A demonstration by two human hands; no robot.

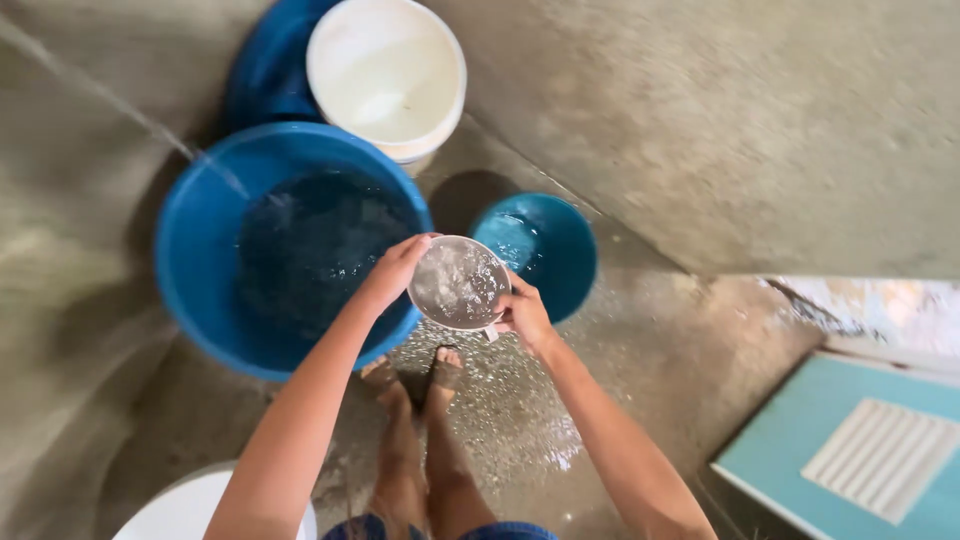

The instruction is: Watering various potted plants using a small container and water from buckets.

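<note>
Count of vessels: one large blue tub (200,250), one small blue basin (560,255), one white bucket (385,70), one further blue container (265,70) partly hidden behind the white bucket, and one small metal bowl (458,283) held in the hands. Two hands and two bare feet (415,375) are in view.

Left hand (398,268): grip closed over the far-left rim of the metal bowl, fingers curled on the edge. Right hand (523,312): grip holding the near-right rim of the same bowl. The bowl is thus held between both hands, above the wet concrete floor (520,420), just over the near-right edge of the large blue tub and just left of the small blue basin. Its mouth faces up toward the camera; water shows inside it. The bowl is round, so no long axis can be told; a small tab sticks out at its near edge.

Surroundings: the large blue tub holds dark water, and a thin stream of water (120,105) enters it from the far left. The small blue basin also holds some water. The white bucket stands far of the tub, touching or nearly touching its rim. A white rounded object (185,510) sits at the near left edge. A pale blue panel with a white ribbed insert (880,455) lies near right. Concrete walls (750,130) close the far and left sides.
</note>
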